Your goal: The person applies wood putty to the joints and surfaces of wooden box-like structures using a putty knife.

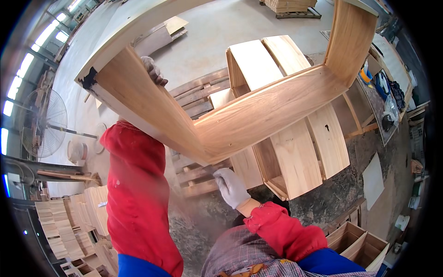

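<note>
A large wooden drawer-like frame, open through its middle, is held up tilted in front of me. Its left board carries a black patch near the upper corner. My left hand, in a soiled glove, wraps its fingers over the far edge of that board; the rest of the hand is hidden behind the wood. Just below the frame's near lower corner is my right hand in a pale glove. Its fingers are bent together, and anything in them is hidden. Behind and under the frame, several pale wooden drawers sit on a slatted pallet.
A large standing fan and a bucket are at the left. Stacked wooden pieces fill the lower left. A divided wooden box lies at lower right. Tools and bags lie on a bench at the right.
</note>
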### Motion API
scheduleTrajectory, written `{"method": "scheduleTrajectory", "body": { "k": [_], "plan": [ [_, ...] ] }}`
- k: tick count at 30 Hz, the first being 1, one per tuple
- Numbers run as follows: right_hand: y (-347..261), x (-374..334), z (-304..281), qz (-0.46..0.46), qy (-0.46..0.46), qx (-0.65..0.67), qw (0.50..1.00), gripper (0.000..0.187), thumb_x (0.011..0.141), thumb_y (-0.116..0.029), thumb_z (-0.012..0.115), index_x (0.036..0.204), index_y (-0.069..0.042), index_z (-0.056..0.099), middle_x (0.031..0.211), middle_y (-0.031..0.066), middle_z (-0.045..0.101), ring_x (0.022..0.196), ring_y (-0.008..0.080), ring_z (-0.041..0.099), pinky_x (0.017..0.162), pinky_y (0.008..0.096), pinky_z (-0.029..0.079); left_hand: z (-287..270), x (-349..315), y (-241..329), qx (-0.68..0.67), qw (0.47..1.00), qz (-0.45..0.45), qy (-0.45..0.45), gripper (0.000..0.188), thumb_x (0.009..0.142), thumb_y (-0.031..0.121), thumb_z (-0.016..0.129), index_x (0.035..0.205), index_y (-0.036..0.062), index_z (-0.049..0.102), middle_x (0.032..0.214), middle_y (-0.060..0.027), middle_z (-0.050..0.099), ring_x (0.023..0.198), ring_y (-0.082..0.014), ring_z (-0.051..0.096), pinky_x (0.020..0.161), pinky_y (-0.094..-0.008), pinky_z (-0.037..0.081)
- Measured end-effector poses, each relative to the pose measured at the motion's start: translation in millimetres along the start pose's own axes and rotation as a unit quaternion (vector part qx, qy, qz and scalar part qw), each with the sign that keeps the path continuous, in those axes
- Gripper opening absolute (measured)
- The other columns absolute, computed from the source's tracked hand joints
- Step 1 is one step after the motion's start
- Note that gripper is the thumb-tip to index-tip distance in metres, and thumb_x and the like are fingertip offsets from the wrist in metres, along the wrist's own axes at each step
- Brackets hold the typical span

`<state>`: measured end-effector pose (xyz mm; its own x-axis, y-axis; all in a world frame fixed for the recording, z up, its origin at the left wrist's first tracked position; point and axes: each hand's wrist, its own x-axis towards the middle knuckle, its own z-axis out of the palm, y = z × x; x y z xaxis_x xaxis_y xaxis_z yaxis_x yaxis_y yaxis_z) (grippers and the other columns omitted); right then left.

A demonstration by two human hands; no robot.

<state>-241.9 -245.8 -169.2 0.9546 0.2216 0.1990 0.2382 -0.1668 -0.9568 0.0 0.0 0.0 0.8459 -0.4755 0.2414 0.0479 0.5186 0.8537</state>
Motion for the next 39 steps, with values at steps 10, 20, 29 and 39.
{"method": "scheduleTrajectory", "body": {
  "k": [10,20,29,39],
  "plan": [
    [5,1,-4,-0.027,0.006,-0.007,1.000,0.013,0.083,0.002,0.052,0.095,-0.001,0.054,0.086,0.0160,0.057,0.080,0.0347,0.057,0.070,0.0382,0.046,-25,5,-6,-0.072,0.990,-0.011,-0.117,0.028,0.088,0.035,0.060,0.091,0.0094,0.049,0.086,-0.0062,0.057,0.091,-0.0243,0.058,0.090,-0.0412,0.043],
    [1,-7,-6,-0.018,0.001,-0.002,1.000,0.013,0.083,0.002,0.053,0.095,-0.002,0.055,0.087,0.0162,0.058,0.081,0.0353,0.058,0.070,0.0390,0.047,-33,6,0,-0.085,0.981,-0.047,-0.170,0.026,0.089,0.033,0.059,0.093,0.0096,0.050,0.088,-0.0062,0.058,0.097,-0.0237,0.059,0.094,-0.0434,0.042],
    [-17,-24,-15,0.015,-0.028,-0.007,0.999,0.016,0.084,-0.001,0.055,0.100,-0.003,0.056,0.089,0.0160,0.060,0.078,0.0344,0.060,0.068,0.0382,0.048,-28,6,-1,-0.097,0.977,-0.048,-0.185,0.026,0.089,0.034,0.059,0.087,0.0109,0.048,0.082,-0.0035,0.055,0.087,-0.0219,0.059,0.088,-0.0421,0.043],
    [-43,-18,-21,0.083,-0.053,0.049,0.994,0.018,0.087,-0.005,0.051,0.105,-0.006,0.053,0.093,0.0171,0.060,0.087,0.0372,0.059,0.075,0.0412,0.048,-48,-1,3,-0.065,0.983,-0.016,-0.172,0.023,0.090,0.031,0.058,0.085,0.0103,0.049,0.080,-0.0038,0.055,0.078,-0.0209,0.057,0.082,-0.0410,0.044]
  ]
}}
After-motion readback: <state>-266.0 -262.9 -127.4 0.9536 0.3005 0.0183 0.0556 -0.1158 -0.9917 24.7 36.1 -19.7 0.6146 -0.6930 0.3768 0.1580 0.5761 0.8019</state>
